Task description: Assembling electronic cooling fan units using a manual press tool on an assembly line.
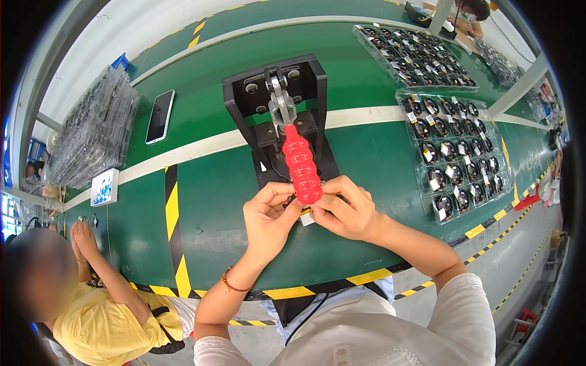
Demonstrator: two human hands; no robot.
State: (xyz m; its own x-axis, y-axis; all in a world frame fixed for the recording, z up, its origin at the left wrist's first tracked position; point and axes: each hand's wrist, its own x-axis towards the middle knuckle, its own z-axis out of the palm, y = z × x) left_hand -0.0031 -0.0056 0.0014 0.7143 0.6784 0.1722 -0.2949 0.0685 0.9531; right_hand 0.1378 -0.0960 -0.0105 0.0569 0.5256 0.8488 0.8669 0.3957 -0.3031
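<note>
Worktop (213, 232): green, striped tape along its near edge. A clear tray (421, 177) toward its right end holds rows of wired parts. The black clamp fixture (282, 104) stands back from the near edge, red handle (301, 168) pointing toward it. Left hand (268, 219) and right hand (348, 210) pinch a white-tagged part (307, 218) at the handle's tip. Judged mid-handling: the tray is stocked; this part remains undeposited.

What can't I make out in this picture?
In the head view:
Small piece between left hand and right hand: mostly hidden by both and the red handle, grip included.
Black fixture base: partly behind the handle.
Round parts at right: too small for detail.
Co-worker at upper right: cut off by the top edge.
</note>
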